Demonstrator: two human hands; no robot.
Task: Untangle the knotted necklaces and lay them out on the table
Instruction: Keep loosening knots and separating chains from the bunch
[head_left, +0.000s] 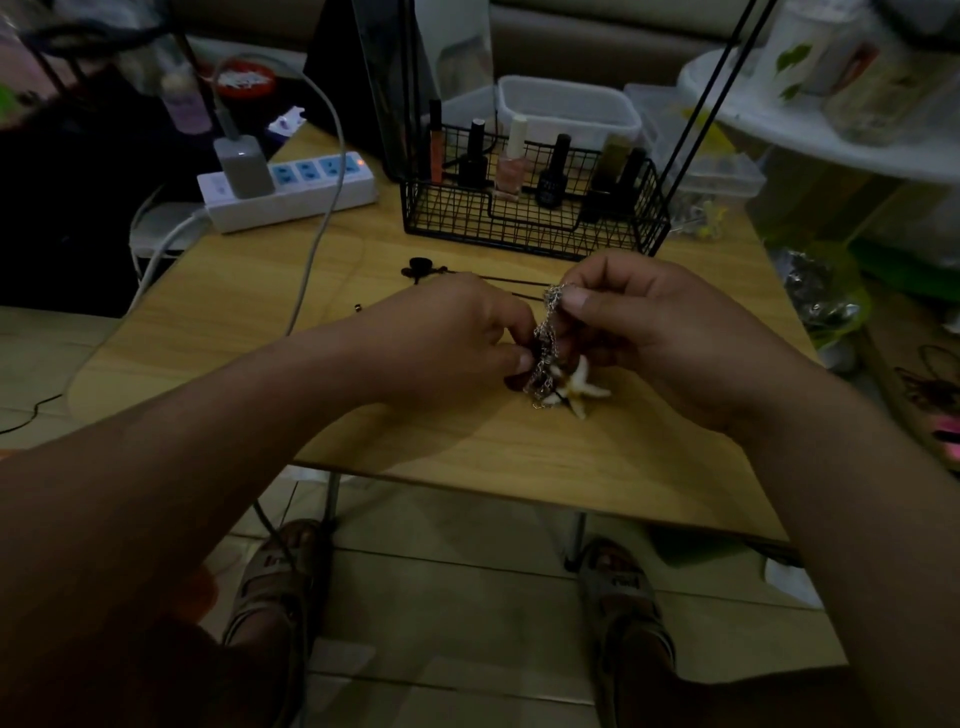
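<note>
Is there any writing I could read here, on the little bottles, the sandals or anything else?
No text here can be read.
Black bottle in the wire basket: pale label, too blurred.
Red lid: white marks, too blurred.
Sandals: a red and dark strap mark, too small and dim.

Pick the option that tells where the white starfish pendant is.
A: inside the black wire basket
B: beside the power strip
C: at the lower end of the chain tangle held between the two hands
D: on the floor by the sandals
C: the starfish pendant sits at the bottom of the silver chain tangle, which the left hand and right hand both pinch over the table.
</note>
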